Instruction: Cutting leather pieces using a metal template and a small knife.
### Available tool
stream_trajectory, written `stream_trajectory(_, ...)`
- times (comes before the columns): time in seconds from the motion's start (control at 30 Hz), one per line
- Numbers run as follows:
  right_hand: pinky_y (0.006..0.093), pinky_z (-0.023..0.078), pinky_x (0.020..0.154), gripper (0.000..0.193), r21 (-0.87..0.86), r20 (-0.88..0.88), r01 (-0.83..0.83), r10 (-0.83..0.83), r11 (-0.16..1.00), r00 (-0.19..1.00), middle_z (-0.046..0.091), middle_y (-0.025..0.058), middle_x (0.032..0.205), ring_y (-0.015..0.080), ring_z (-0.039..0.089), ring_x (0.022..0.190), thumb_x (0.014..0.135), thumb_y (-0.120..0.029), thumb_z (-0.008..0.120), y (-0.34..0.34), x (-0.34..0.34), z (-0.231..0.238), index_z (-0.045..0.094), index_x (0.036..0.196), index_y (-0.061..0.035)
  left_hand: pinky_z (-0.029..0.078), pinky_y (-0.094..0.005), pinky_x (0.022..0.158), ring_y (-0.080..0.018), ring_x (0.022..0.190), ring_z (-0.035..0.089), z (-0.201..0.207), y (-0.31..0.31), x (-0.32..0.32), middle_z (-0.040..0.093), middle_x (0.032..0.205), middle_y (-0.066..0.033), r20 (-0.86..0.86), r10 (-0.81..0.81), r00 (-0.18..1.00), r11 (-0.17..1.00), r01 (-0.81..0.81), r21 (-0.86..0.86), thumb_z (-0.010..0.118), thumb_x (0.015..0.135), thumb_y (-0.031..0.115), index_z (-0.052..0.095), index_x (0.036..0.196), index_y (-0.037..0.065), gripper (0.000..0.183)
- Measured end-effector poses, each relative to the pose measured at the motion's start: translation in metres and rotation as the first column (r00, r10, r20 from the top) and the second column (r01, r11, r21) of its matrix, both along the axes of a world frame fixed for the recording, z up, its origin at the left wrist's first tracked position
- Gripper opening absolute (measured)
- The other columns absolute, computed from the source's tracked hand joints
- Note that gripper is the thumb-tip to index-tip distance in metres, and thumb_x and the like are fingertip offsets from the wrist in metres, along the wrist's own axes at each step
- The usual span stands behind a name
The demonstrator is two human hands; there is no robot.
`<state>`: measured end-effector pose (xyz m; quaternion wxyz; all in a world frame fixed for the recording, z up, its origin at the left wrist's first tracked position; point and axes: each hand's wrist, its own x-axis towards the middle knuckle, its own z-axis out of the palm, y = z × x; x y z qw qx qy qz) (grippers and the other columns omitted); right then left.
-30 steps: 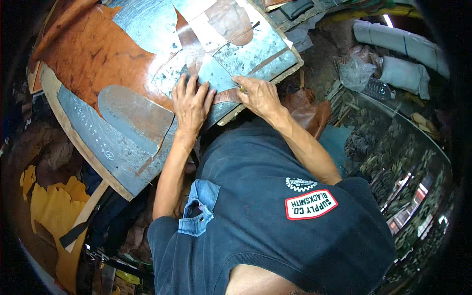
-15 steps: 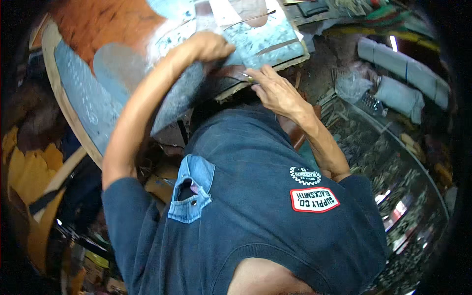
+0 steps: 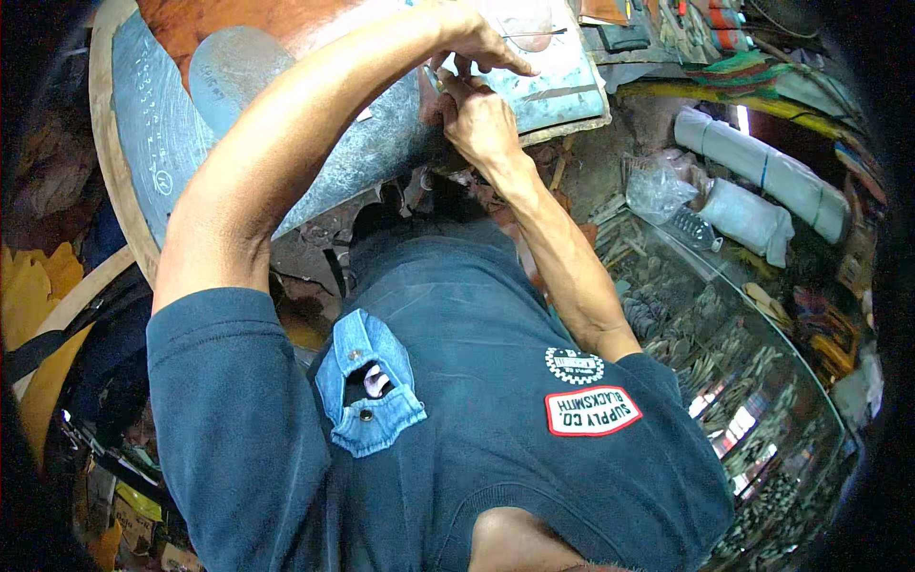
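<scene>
Small pale piece (image 3: 437, 78), too tiny to identify, pinched between both hands at the grey work board's (image 3: 372, 143) near edge; left hand (image 3: 467, 38) above, fingers curled; right hand (image 3: 481, 119) clamped beneath, touching

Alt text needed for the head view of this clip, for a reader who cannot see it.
Seen from above, a person in a dark blue shirt brings both hands together at the near edge of a grey metal-covered board, the left hand just above the right hand. What the fingers pinch is too small to tell. A glass display case stands at right.
</scene>
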<state>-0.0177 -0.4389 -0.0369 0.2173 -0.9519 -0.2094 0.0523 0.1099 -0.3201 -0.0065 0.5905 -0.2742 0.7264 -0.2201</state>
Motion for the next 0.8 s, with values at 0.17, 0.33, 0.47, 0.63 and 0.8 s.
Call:
stream_trajectory(0.17, 0.0478, 0.056, 0.071, 0.036, -0.001, 0.061, -0.053, 0.053, 0.999, 0.997, 0.068, 0.0216, 0.093, 0.04, 0.068, 0.08, 0.088, -0.015, 0.059, 0.0, 0.0, -0.01, 0.063, 0.124, -0.0122, 0.012, -0.0667, 0.116, -0.0329, 0.143, 0.033, 0.013, 0.01, -0.008, 0.034, 0.155, -0.0119, 0.063, -0.047, 0.997, 0.999, 0.046, 0.018, 0.019, 0.1, 0.055, 0.024, 0.154, 0.015, 0.067)
stream_trajectory(0.33, 0.0472, 0.056, 0.07, 0.038, -0.046, -0.005, -0.041, 0.041, 0.998, 0.999, 0.069, 0.0203, 0.091, 0.0391, 0.068, 0.08, 0.088, -0.014, 0.057, 0.004, 0.004, -0.01, 0.061, 0.126, -0.0124, 0.011, -0.0672, 0.116, -0.0336, 0.145, 0.026, 0.015, 0.005, -0.01, 0.025, 0.159, -0.0105, 0.101, -0.109, 0.989, 0.99, 0.099, 0.104, 0.017, 0.1, 0.056, 0.017, 0.156, 0.016, 0.069)
stream_trajectory(0.47, 0.0484, 0.056, 0.07, 0.039, -0.084, -0.036, -0.025, 0.022, 0.996, 0.999, 0.069, 0.0209, 0.092, 0.0386, 0.069, 0.082, 0.089, -0.014, 0.056, 0.009, 0.003, 0.0, 0.06, 0.127, -0.0134, 0.01, -0.0643, 0.117, -0.0302, 0.148, 0.018, 0.03, 0.01, -0.018, 0.019, 0.162, -0.0068, 0.107, -0.028, 0.994, 0.998, 0.021, 0.063, 0.016, 0.101, 0.056, 0.013, 0.157, 0.015, 0.069)
stream_trajectory(0.63, 0.0487, 0.056, 0.072, 0.038, -0.102, -0.03, -0.06, 0.057, 0.993, 0.998, 0.065, 0.0226, 0.108, 0.0397, 0.068, 0.084, 0.089, -0.014, 0.055, 0.016, 0.002, 0.0, 0.06, 0.127, -0.0131, 0.015, -0.0625, 0.117, -0.0346, 0.143, 0.03, -0.031, 0.007, 0.005, 0.027, 0.157, -0.0157, -0.098, 0.223, 0.97, 0.974, -0.217, 0.071, 0.019, 0.1, 0.057, 0.019, 0.155, 0.013, 0.071)
stream_trajectory(0.8, 0.0491, 0.056, 0.075, 0.036, -0.001, -0.095, 0.026, -0.026, 1.0, 0.995, 0.06, 0.0247, 0.121, 0.0414, 0.068, 0.088, 0.09, -0.014, 0.055, 0.002, -0.004, -0.007, 0.061, 0.125, -0.0114, 0.018, -0.0598, 0.118, -0.0349, 0.142, 0.033, -0.005, 0.004, -0.022, 0.03, 0.155, -0.0187, -0.029, 0.138, 0.99, 0.99, -0.137, 0.04, 0.022, 0.099, 0.058, 0.022, 0.155, 0.013, 0.071)
